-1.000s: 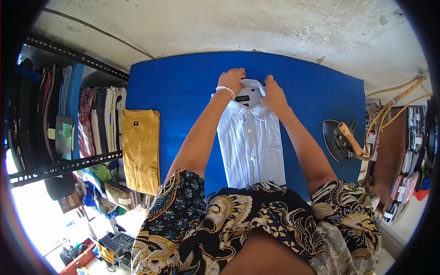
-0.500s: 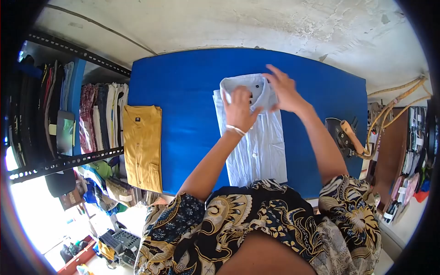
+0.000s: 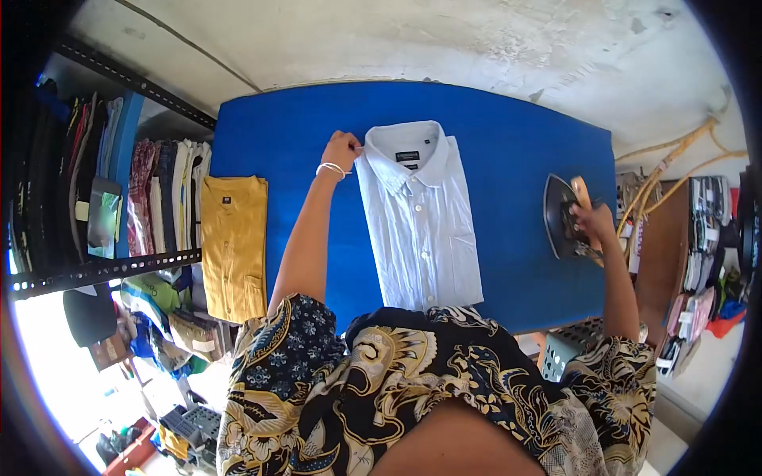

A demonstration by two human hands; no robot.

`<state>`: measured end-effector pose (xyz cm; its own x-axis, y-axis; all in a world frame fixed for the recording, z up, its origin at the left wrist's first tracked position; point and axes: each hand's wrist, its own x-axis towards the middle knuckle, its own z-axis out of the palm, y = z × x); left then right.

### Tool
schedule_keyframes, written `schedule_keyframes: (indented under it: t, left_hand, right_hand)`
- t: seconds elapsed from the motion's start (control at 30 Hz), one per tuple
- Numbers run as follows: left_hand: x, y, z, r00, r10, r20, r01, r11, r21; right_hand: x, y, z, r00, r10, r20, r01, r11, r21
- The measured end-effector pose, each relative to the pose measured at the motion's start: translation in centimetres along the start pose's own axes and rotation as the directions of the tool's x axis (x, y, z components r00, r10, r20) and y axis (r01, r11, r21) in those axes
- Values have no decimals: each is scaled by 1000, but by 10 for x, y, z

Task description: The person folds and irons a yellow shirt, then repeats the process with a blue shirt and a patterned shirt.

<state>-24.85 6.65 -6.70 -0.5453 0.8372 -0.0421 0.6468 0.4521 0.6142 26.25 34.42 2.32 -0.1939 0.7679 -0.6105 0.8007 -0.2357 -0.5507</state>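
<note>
A folded light blue shirt (image 3: 429, 238) lies face up on a blue-covered table (image 3: 317, 111), its buttoned collar toward the far side. My left hand (image 3: 343, 149) is closed at the shirt's shoulder edge, left of the collar, with fingertips pinching the cloth there. At the table's right side, my right hand (image 3: 595, 222) is wrapped round the light wooden handle of an iron (image 3: 559, 218). A folded mustard-yellow shirt (image 3: 234, 254) lies at the table's left end, well apart from both hands.
On the left, a black metal shelf (image 3: 103, 274) holds several folded garments (image 3: 171, 190). Tan cords (image 3: 667, 166) hang at the right near the iron. Beyond them, stacked clothes (image 3: 702, 238) fill another shelf. A plastic basket (image 3: 571, 349) shows below the table's right front edge.
Both hands have left the collar. My left hand moved left to the shirt's shoulder edge, and my right hand moved right and took hold of the iron's handle.
</note>
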Motion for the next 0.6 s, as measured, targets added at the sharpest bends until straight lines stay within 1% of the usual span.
schedule_keyframes:
  t: [0.03,0.07,0.1,0.13,0.17,0.23,0.3,0.33,0.37,0.4,0.43,0.47,0.5,0.57,0.6]
  left_hand:
    - [-2,3,4,1000,15,3,-15,1000,-5]
    - [-2,4,8,997,-28,-72,26,999,-21]
    - [-5,4,11,986,-79,-145,74,996,-42]
    - [-12,3,16,977,-92,-194,66,988,-136]
    - [-26,9,18,977,-91,-192,64,988,-141]
    - [-70,33,22,902,-211,-377,110,956,-272]
    - [-125,50,32,873,-399,-282,239,852,-466]
    - [-156,47,48,872,-385,-303,225,864,-450]
    - [-191,43,61,900,-348,-263,238,897,-372]
    - [-223,62,54,901,-376,-216,277,882,-381]
    - [-249,70,59,881,-439,-177,331,839,-432]
    - [-276,79,66,854,-506,-123,395,783,-481]
    - [-299,89,69,843,-529,-95,422,761,-493]
    - [-309,99,72,826,-554,-104,436,745,-504]
    - [-316,102,72,818,-563,-115,440,742,-505]
  right_hand:
    - [-19,-25,2,996,22,90,-35,988,151]
    - [-43,-57,15,983,20,180,-74,951,299]
    - [-52,-68,25,967,-70,245,-26,929,368]
    - [-66,-87,37,970,-82,227,-8,930,368]
    - [-80,-108,51,973,-95,210,12,930,368]
    - [-93,-134,91,963,-120,240,40,948,315]
    - [-87,-144,146,973,-185,141,125,927,353]
    - [-63,-141,166,925,-250,285,128,914,385]
    - [-66,-160,189,947,-242,211,177,941,287]
    - [-54,-169,195,947,-255,194,218,956,195]
    - [-36,-179,201,947,-269,178,254,962,102]
    - [-19,-187,204,945,-305,116,294,950,106]
    - [-5,-188,208,942,-331,59,324,940,106]
    - [15,-204,203,940,-338,51,331,938,101]
    - [17,-206,200,941,-328,82,321,942,94]
